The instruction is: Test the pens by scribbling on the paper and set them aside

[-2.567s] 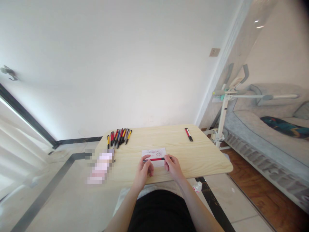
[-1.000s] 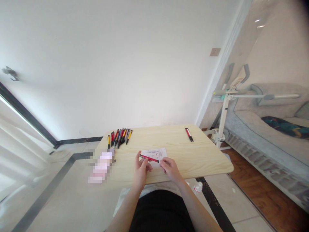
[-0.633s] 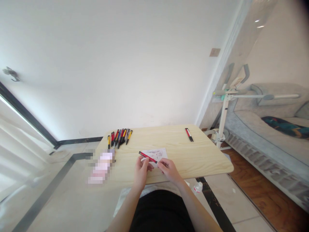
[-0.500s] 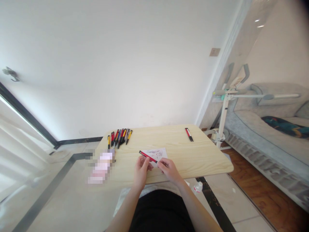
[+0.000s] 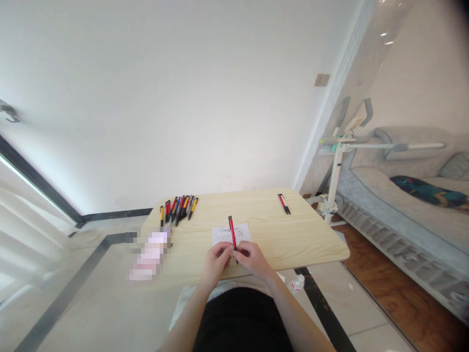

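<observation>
A red pen point(image 5: 232, 232) with black ends stands nearly upright in front of me, its lower part between my fingertips. My right hand point(image 5: 253, 259) pinches it near the lower end. From the other side my left hand point(image 5: 217, 260) closes its thumb and fingers on the same lower part; some of the fingers are hidden. Behind the pen a white sheet of paper point(image 5: 220, 234) with dark and reddish scribbles lies on the light wooden table point(image 5: 304, 244).
Several pens point(image 5: 179, 208) in red, yellow, black and other colours lie bunched at the table's back left. Two more pens point(image 5: 284, 203) lie at the back right. A blurred pinkish item point(image 5: 151, 256) is at the left edge. A clear bottle point(image 5: 298, 282) stands beyond the front edge.
The red pen has turned from lying slanted across both hands to nearly upright. My hands have come closer together around its lower end, and more of the paper shows.
</observation>
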Demonstrator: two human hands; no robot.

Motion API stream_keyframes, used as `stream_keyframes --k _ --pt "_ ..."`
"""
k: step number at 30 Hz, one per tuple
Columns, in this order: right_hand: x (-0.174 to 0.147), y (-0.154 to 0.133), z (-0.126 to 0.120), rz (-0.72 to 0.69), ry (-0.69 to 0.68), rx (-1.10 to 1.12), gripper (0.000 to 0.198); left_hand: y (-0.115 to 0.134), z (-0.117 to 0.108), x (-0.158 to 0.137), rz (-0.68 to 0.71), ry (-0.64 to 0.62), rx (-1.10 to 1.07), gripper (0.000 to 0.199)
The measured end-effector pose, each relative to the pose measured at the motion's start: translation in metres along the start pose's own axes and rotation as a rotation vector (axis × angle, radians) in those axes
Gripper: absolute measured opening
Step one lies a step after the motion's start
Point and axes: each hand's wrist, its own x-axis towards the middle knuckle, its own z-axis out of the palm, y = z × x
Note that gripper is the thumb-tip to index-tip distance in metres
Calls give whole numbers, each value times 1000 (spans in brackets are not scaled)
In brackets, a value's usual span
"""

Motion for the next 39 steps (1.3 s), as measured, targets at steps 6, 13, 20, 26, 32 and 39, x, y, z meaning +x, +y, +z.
stream_keyframes --k 6,13,20,26,32,39 --pt "-1 2 1 19 -20 39 14 -3 0 0 28 -51 28 29" --pt "-1 2 -1 49 79 153 17 -4 -2 1 58 43 -140 31" --pt "0 4 -1 93 186 274 18 -4 3 0 69 74 -117 27" --pt "3 7 -2 122 273 311 14 -4 6 0 250 177 143 23" --pt "3 7 -3 149 330 341 15 1 -8 2 517 148 843 23" --pt "2 10 -5 138 410 291 19 -14 -9 6 537 105 1242 36"
